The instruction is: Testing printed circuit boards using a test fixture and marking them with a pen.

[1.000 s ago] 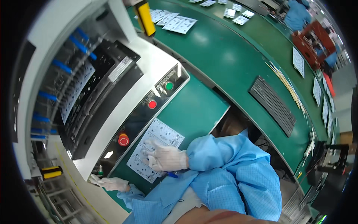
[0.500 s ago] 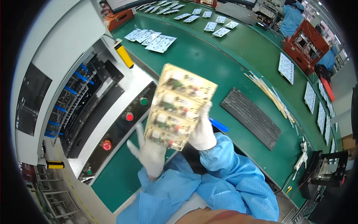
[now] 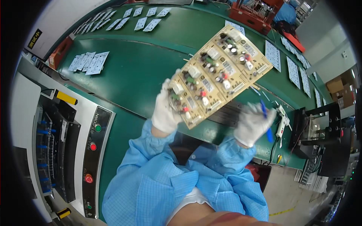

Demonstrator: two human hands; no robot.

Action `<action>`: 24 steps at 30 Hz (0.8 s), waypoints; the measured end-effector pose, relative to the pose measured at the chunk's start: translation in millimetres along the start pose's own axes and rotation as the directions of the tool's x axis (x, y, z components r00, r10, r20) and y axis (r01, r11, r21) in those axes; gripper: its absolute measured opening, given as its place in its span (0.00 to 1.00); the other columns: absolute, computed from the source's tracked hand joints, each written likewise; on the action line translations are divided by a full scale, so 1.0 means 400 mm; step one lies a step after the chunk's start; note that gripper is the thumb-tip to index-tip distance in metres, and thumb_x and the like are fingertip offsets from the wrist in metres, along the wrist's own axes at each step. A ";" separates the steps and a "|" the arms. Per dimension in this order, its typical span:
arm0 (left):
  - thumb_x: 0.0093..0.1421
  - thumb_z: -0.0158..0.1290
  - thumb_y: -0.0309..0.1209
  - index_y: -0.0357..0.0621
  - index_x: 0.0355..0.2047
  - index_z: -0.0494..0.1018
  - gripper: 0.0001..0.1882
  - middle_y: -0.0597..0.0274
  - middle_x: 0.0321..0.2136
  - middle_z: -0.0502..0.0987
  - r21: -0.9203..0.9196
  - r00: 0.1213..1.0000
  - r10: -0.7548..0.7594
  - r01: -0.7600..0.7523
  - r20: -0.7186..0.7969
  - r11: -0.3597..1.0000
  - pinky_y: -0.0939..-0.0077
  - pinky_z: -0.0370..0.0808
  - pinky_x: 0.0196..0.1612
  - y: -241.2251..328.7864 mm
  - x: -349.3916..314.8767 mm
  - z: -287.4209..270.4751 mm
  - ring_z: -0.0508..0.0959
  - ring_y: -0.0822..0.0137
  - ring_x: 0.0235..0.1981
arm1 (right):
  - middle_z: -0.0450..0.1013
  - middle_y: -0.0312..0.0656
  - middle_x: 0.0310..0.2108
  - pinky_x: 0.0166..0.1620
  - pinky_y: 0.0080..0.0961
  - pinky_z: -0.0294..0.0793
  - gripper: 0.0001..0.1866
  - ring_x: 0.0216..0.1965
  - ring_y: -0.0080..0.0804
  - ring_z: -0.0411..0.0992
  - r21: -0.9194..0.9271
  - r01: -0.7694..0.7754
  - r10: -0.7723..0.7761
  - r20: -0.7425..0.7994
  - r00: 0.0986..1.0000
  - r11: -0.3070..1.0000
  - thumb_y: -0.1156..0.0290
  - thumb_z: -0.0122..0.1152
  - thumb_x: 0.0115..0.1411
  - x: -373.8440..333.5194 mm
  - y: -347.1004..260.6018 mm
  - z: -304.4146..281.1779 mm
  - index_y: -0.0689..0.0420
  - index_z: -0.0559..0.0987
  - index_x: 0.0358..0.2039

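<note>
A tan circuit board panel, divided into several like sections with white, red and green components, is held up tilted over the green bench. My left hand, in a white glove, grips it at its lower left edge, fingers partly hidden behind it. To the right of the panel and apart from it, my gloved right hand is closed around a blue pen. That hand is smeared by motion. Part of the dark keyboard shows beneath the panel, the rest being covered by it.
On the left stands a machine with a button panel and a yellow-capped handle. Pale boards lie at the bench's left, with more along the far belt. A white power strip and a black fixture stand at right.
The panel has passed from my right hand to my left and shifted right. My right hand has let go of it, moved right and now holds the blue pen. The view has turned rightward.
</note>
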State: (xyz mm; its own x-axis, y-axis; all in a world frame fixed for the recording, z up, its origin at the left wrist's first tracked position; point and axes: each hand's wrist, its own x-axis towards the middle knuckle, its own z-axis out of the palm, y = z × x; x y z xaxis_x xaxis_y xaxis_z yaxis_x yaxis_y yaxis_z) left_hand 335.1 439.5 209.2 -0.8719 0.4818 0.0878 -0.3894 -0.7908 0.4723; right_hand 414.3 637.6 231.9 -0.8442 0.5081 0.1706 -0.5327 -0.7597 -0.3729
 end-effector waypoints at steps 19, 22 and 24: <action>0.68 0.29 0.54 0.32 0.50 0.70 0.35 0.55 0.42 0.77 0.583 0.907 0.371 -0.195 -0.199 0.789 0.80 0.75 0.44 0.019 -0.013 0.034 0.78 0.71 0.40 | 0.71 0.39 0.26 0.25 0.22 0.69 0.10 0.20 0.29 0.68 -0.455 0.496 -0.368 0.343 0.864 0.739 0.83 0.55 0.49 -0.064 0.178 -0.014 0.60 0.73 0.33; 0.68 0.30 0.54 0.31 0.50 0.70 0.35 0.54 0.42 0.77 0.522 0.913 0.331 -0.167 -0.237 0.836 0.80 0.76 0.44 0.020 -0.020 0.035 0.78 0.70 0.40 | 0.68 0.37 0.23 0.26 0.21 0.69 0.09 0.22 0.25 0.68 -0.744 0.603 -0.344 0.507 0.790 0.287 0.80 0.54 0.54 -0.054 0.155 -0.036 0.62 0.73 0.37; 0.68 0.30 0.54 0.31 0.50 0.70 0.35 0.53 0.42 0.77 0.559 0.914 0.339 -0.164 -0.224 0.812 0.80 0.76 0.44 0.021 -0.023 0.038 0.78 0.70 0.40 | 0.65 0.36 0.19 0.25 0.22 0.69 0.08 0.20 0.23 0.67 -0.700 0.672 -0.292 0.713 0.638 -0.241 0.77 0.53 0.58 -0.048 0.139 -0.038 0.64 0.72 0.39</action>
State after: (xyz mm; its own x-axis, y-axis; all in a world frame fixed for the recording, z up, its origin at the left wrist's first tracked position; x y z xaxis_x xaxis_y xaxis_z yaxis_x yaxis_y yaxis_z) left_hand 344.2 434.2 225.5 -0.9952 0.0874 0.0438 -0.0070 -0.5104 0.8599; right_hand 401.9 591.8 194.2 -0.4253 0.2572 0.8678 -0.3972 0.8085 -0.4343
